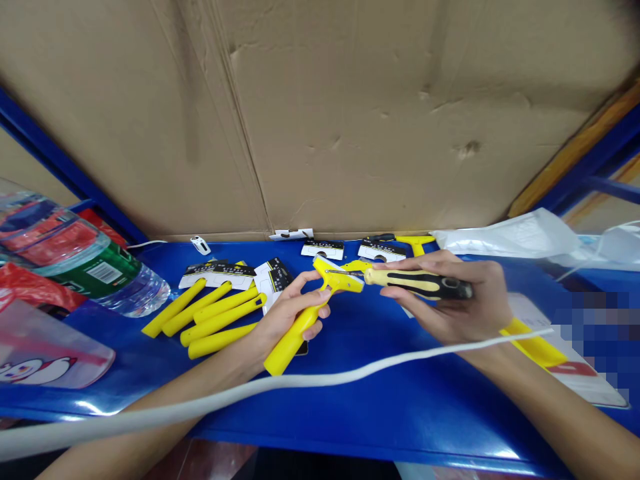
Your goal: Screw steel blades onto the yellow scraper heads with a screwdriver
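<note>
My left hand (295, 308) is closed around the neck of a yellow scraper (287, 350), its T-shaped head tilted up to the right. A screwdriver (415, 281) with a cream and black handle lies in the grip of my right hand (475, 297). Its shaft points left and meets the scraper's head, near a screw; whether the tip sits in the screw I cannot tell. Left of my left hand lie several yellow handles (220, 315), partly over black and white cards (213, 275). Behind the screwdriver, another yellow piece (360, 265) is partly hidden.
A white cable (325, 380) crosses in front of both forearms. At left are a large water bottle (107, 267) and a printed cup (55, 353). Another yellow scraper (417, 241) and a white plastic package (495, 233) lie at the back, before a cardboard wall (350, 120).
</note>
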A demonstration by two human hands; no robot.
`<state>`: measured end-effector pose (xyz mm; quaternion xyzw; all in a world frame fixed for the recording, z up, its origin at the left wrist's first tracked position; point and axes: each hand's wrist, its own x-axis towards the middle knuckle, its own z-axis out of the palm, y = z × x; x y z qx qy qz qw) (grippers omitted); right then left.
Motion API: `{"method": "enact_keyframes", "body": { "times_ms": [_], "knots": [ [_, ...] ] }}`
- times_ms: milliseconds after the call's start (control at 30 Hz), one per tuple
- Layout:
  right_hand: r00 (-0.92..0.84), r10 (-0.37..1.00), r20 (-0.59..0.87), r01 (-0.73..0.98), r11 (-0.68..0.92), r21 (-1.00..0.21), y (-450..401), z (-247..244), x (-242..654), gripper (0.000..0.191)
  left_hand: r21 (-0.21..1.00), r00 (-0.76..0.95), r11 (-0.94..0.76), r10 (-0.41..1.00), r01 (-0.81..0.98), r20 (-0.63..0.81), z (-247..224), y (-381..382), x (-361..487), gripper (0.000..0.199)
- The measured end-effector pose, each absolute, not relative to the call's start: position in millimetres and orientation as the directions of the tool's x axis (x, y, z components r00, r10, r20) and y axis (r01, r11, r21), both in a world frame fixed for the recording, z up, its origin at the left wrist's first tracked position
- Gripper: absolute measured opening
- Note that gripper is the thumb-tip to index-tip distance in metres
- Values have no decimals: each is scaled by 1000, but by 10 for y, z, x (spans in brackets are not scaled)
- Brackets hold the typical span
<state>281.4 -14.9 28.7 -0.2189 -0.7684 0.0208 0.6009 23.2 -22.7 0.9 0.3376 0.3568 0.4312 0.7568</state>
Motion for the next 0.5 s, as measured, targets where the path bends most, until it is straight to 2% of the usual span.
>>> {"method": "enact_keyframes", "body": {
  "times_ms": [167, 333, 500],
  "knots": [
    [-226, 387, 894, 343, 891, -299, -138, 313, 2819, 45, 850, 376, 384, 894, -359, -245, 9, -230, 231, 59],
    [-176, 261, 949, 226, 949, -219, -49, 267, 2804, 70, 894, 379, 328, 903, -305, -202, -14, -241, 242, 58],
    [-250, 327, 911, 212, 937, -278, -68, 201, 2798, 77, 898, 375, 331, 902, -289, -212, -49, -222, 233, 60]
  ]
}}
